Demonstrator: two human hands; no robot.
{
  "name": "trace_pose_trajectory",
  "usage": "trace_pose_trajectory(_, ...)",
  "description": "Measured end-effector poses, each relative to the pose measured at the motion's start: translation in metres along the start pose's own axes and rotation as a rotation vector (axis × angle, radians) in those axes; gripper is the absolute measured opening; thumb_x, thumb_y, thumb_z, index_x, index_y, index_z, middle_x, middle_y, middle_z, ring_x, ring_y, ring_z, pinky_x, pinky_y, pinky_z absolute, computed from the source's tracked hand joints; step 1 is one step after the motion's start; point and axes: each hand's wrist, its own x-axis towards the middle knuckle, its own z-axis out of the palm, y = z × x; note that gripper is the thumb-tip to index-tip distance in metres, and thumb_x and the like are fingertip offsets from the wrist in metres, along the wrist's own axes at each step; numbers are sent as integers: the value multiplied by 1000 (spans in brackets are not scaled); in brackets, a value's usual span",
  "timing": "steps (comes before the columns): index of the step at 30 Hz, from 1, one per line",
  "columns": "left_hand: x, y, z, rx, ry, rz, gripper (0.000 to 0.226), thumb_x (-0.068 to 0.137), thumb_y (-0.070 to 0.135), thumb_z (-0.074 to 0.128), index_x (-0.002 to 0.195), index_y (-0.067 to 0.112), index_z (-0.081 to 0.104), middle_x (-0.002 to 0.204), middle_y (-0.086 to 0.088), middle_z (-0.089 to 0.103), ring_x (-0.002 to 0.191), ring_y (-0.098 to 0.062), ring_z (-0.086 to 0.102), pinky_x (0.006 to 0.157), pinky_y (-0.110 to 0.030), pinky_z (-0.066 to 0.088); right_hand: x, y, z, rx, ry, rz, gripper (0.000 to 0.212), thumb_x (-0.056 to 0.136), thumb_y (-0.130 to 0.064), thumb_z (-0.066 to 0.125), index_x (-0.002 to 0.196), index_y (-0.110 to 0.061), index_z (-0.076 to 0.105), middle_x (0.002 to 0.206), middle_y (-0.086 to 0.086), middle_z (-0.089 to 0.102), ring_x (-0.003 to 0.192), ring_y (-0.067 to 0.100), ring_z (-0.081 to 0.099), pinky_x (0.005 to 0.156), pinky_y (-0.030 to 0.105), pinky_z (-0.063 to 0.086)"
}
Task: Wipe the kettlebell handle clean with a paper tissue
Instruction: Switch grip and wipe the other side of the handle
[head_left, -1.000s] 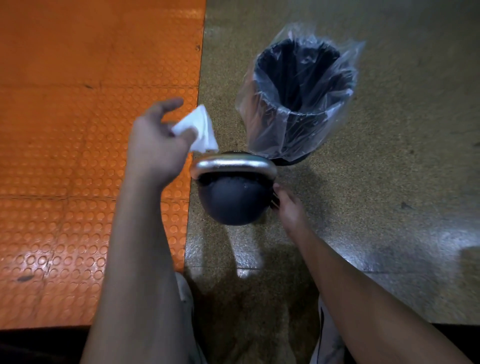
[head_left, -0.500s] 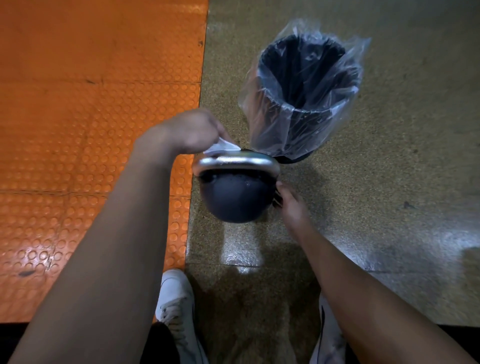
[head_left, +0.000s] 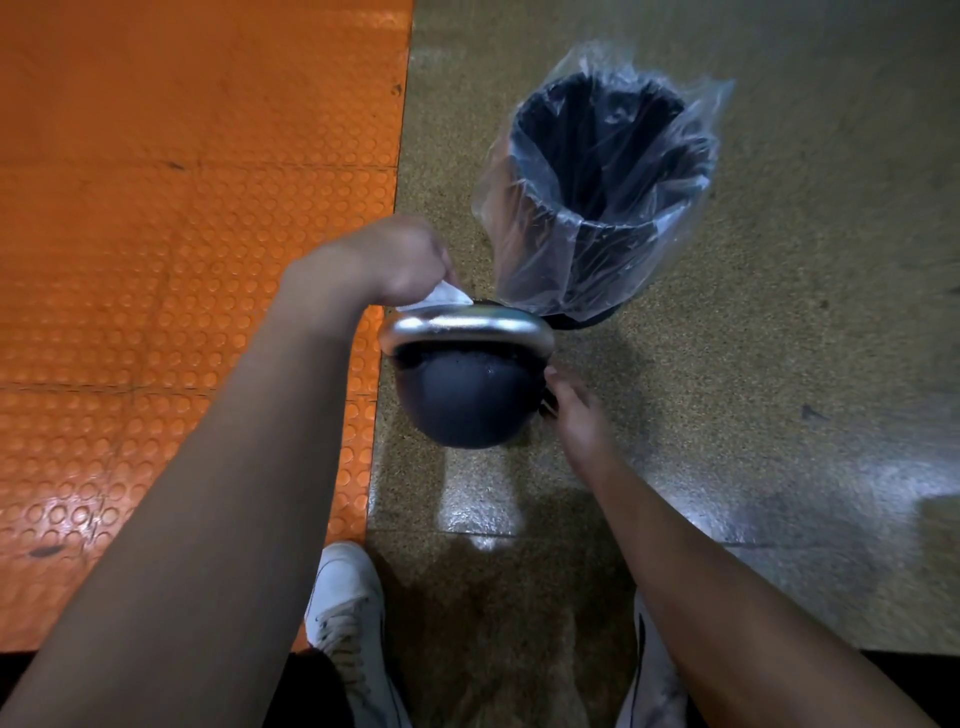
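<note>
Kettlebell on floor beside lined bin. Left hand pinching tissue against shiny handle; right hand steadying the ball. Likely heavy, stable; tissue soft, tearable.

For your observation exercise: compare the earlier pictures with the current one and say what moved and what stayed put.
The left hand, which held the tissue raised above the kettlebell, came down and turned over, bringing the tissue onto the left end of the handle. It holds the tissue throughout. The right hand stayed against the kettlebell's side; kettlebell and bin did not move.
</note>
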Motion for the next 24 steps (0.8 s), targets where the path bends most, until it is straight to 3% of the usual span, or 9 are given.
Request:
trace_pose_trajectory(3,2,10,-3,26,-25,-10,47,87,-2,41,106,20,78,115,-4,73,101,-22,60,80,-25,46,-1,-1,1,17,2,5,55,97,-54,63,143,-23,63,142,5,65,134,25,58,117,51,44)
trace_pose_trajectory(6,4,6,-7,83,-30,-17,43,90,3,41,107,19,78,119,-4,71,103,-25,61,80,-27,45,2,0,0,2,4,11,70,82,-67,68,139,-26,66,138,2,68,132,24,59,116,52,45)
trace_pose_trajectory(9,7,2,1,130,-94,-11,31,92,11,50,103,19,78,116,-5,73,103,-26,63,85,-32,51,-2,0,1,-33,-8,-7,68,86,-65,63,142,-27,64,141,2,66,133,24,58,116,52,44)
trace_pose_trajectory(15,0,3,-1,57,-46,7,43,88,3,44,104,24,78,118,-1,72,105,-23,62,84,-28,48,-1,-1,-1,-15,3,11,55,98,-55,61,142,-24,64,140,3,66,132,23,59,116,50,45)
trace_pose_trajectory(19,2,3,8,55,-51,-1,38,89,4,48,101,22,79,115,0,73,99,-19,61,80,-25,45,-5,-1,1,-52,-1,-12,77,80,-74,62,143,-30,62,142,0,66,133,22,58,116,51,44)
trace_pose_trajectory(24,-6,4,-2,-34,-14,-9,48,85,-3,43,102,23,79,109,1,74,101,-19,62,83,-26,49,-1,-3,0,-6,15,21,78,72,-75,67,135,-28,69,135,-1,70,129,22,62,116,51,45)
